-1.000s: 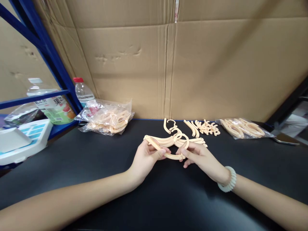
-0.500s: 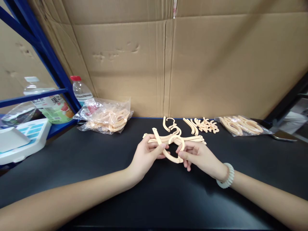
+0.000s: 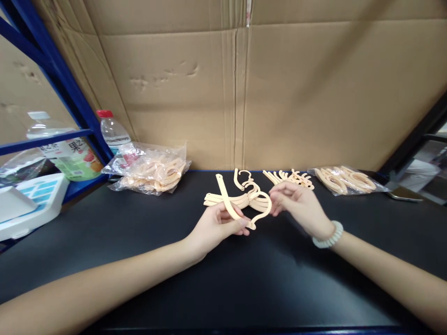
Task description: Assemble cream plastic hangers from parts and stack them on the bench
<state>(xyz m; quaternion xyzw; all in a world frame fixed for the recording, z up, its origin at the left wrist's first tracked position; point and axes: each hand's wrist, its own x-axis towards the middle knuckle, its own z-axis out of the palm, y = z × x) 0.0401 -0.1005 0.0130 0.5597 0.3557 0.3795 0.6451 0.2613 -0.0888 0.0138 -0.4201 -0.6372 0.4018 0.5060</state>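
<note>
Holding a cream-coloured curved plastic hanger piece point(image 3: 233, 208) between thumb and fingers, the left hand point(image 3: 218, 226) is closed on it just above the black surface point(image 3: 146, 242); the piece stands tilted, its upper end pointing up and away, its lower end joined to a rounded hook part point(image 3: 264, 209) of the same plastic. The right hand point(image 3: 296, 204) is beside that hook, fingers loosely bent; it seems only to touch the hook's edge, though the view is too small to be sure whether it grips. Just behind the hands lies a small stack of finished cream hangers point(image 3: 240, 197) on the surface; farther right are loose cream hook parts point(image 3: 291, 178) and a clear plastic bag of curved pieces point(image 3: 344, 179); at the left, another clear bag of the same parts point(image 3: 150, 170).

I judge the step in hand is assembling one hanger from its arm and hook; the next move calls for a second arm piece, fitted at the joint with a steady grip.
</note>
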